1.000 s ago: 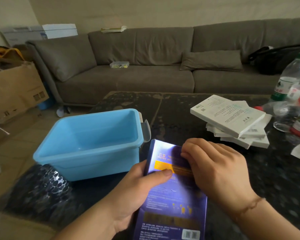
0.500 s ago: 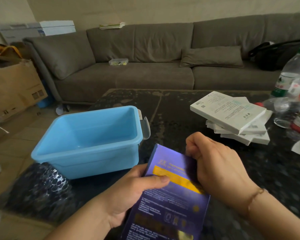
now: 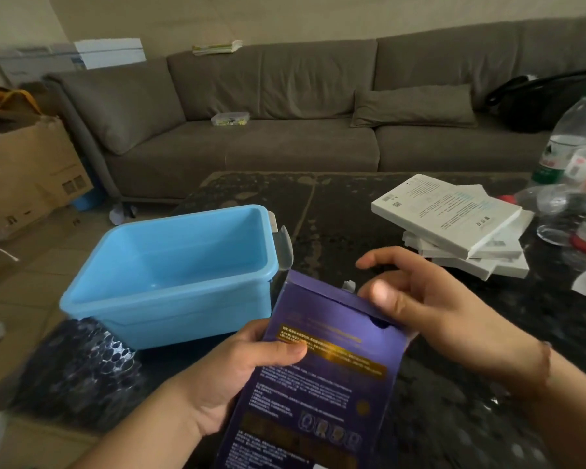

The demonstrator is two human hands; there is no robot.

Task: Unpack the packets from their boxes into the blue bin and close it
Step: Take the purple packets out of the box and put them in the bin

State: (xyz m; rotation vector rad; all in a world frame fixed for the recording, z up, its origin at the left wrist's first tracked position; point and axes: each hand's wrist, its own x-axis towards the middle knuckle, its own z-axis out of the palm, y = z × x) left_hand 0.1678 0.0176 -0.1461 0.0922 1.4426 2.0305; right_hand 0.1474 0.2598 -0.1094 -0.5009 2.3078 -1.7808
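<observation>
Early stage. Left hand (image 3: 237, 374) grips the purple box (image 3: 322, 370) along its left edge, thumb across the printed face. Right hand (image 3: 430, 313) is at the box's top right corner, thumb on the edge, the other fingers spread loose above; whether it actually pinches the flap I can't tell. Top end looks opened, no packet showing yet. Blue bin (image 3: 183, 275) sits just beyond the left hand, open, nothing visible inside; can't pick out a lid. Stack of white boxes (image 3: 454, 228) lies past the right hand, apparently still closed. My read: nothing unpacked so far, every box and the closing step remain.
</observation>
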